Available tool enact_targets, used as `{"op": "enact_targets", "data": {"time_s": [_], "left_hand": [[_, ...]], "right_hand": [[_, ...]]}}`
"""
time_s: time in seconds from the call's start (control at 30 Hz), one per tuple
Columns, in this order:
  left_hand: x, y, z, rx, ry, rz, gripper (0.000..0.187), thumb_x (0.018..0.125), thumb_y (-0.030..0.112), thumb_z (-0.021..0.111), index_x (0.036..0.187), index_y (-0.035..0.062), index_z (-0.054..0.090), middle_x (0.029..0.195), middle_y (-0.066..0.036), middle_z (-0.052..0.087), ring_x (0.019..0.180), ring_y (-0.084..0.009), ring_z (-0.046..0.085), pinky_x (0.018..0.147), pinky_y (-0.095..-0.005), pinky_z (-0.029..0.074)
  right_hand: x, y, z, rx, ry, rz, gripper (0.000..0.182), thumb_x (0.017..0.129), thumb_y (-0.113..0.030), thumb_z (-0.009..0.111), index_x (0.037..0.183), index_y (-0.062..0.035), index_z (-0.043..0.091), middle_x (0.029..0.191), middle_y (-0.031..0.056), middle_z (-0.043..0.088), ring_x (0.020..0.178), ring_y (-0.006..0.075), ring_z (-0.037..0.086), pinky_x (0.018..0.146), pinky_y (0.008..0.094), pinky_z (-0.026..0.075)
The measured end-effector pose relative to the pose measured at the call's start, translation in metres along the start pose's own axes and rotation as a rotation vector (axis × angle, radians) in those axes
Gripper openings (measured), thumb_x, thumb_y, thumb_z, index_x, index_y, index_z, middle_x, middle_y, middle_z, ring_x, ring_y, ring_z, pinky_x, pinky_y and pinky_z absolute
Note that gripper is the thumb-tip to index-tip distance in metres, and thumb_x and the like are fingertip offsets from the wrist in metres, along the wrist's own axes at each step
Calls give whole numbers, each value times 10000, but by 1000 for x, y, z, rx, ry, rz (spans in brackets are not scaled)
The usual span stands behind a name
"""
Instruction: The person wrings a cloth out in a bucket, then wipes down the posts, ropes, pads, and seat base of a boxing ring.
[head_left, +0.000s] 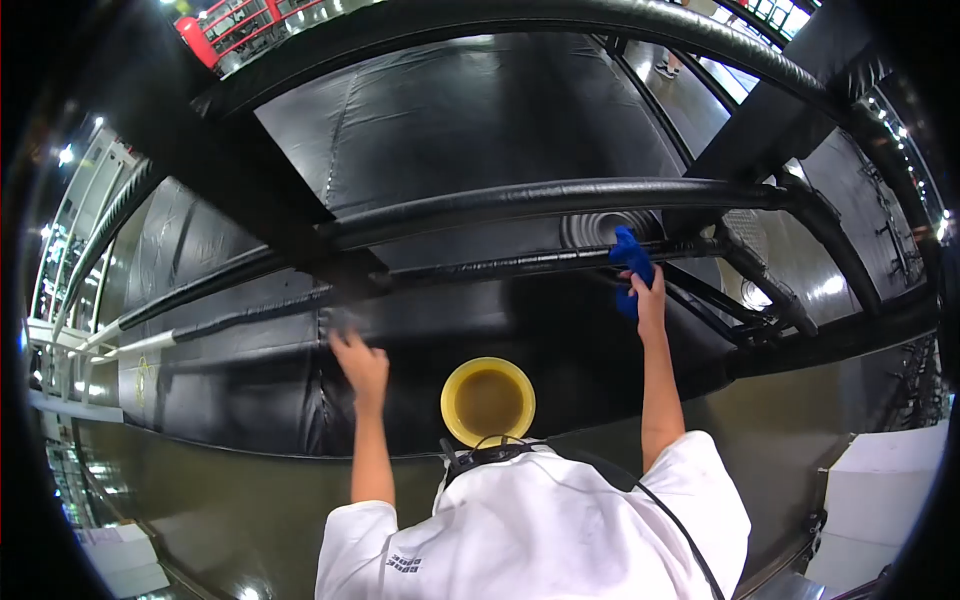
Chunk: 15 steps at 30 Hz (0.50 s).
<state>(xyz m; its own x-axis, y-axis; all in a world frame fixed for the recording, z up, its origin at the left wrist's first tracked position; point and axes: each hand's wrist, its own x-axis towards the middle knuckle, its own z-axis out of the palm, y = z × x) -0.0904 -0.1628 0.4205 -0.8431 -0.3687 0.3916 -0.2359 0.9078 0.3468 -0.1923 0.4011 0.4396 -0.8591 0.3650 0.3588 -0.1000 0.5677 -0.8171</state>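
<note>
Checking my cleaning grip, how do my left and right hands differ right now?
The right hand grips a blue cloth against the black padded bar; the left hand holds nothing, its fingers spread on the black padding. The right hand is raised higher than the left. Both are bare and reach up from white sleeves.

One fisheye view only, worn on the person's head. It looks forward and steeply down, close over the white-clad chest and both raised arms, at black padded bars [520,200] near ahead and a yellow bucket [488,400] on the floor below. Edges curve into dark vignette.
</note>
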Motion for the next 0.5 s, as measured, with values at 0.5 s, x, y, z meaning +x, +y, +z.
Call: {"op": "enact_targets", "data": {"time_s": [0.5], "left_hand": [[19, 186, -76, -1727, -771, -44, 622, 1021, 300, 656, 1549, 64, 427, 1414, -99, 600, 1284, -205, 592, 1090, -354, 470]], "right_hand": [[-109, -234, 68, 956, -964, 576, 462, 1052, -90, 553, 1501, -154, 465, 1046, -36, 553, 944, 51, 554, 824, 222, 482]]}}
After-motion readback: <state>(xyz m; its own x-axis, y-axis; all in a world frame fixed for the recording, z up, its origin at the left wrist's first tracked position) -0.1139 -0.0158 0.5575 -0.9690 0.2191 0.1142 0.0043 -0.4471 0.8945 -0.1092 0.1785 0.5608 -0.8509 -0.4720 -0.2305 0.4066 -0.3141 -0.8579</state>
